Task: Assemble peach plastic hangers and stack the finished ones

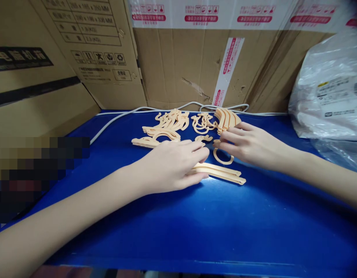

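Observation:
My left hand (178, 164) is closed around one end of two long, slightly bent beige plastic strips (221, 172), which look like hanger arms. Their far ends point right, low over the blue table. The fingers of my right hand (242, 143) are bent together at the upper end of a C-shaped beige hook (225, 161); the exact grip is partly hidden. Just beyond that hand stands a row of curved beige pieces (225, 117). A small beige part (203, 139) lies between my hands.
Behind my hands lie a pile of beige hooks (202, 122), a heap of curved pieces (172, 119) and more strips (145, 143) on the blue table (210, 231). A white cable (120, 116) runs along the back. Cardboard boxes (178, 65) and a plastic bag (329, 92) stand behind.

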The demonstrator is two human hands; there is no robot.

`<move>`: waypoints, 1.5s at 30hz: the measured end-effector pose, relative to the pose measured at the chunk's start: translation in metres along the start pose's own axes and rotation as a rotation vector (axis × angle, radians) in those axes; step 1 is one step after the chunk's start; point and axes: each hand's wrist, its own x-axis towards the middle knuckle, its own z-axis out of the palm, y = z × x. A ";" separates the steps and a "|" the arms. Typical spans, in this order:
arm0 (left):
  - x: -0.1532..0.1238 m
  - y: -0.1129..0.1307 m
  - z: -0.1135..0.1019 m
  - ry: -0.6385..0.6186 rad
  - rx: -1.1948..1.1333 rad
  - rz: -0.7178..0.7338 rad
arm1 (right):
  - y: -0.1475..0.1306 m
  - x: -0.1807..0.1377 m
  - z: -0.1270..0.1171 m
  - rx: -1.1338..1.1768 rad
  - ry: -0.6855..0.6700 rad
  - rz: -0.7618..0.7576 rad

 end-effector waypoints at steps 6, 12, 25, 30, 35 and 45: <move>-0.005 0.000 0.004 -0.089 -0.026 -0.030 | 0.005 0.003 0.011 -0.052 0.056 -0.074; -0.006 -0.002 0.009 -0.088 -0.160 -0.083 | -0.001 0.002 0.011 -0.130 0.090 -0.105; -0.002 0.002 0.014 -0.047 -0.269 -0.083 | -0.004 0.009 0.006 0.552 0.271 0.372; -0.001 0.006 0.017 -0.040 -0.204 -0.048 | -0.024 0.022 0.012 1.430 0.368 0.678; -0.001 0.007 0.019 -0.039 -0.124 -0.029 | -0.030 0.024 0.021 1.608 0.380 0.740; -0.002 0.010 0.018 0.055 -0.073 -0.063 | -0.030 0.022 0.021 1.594 0.352 0.736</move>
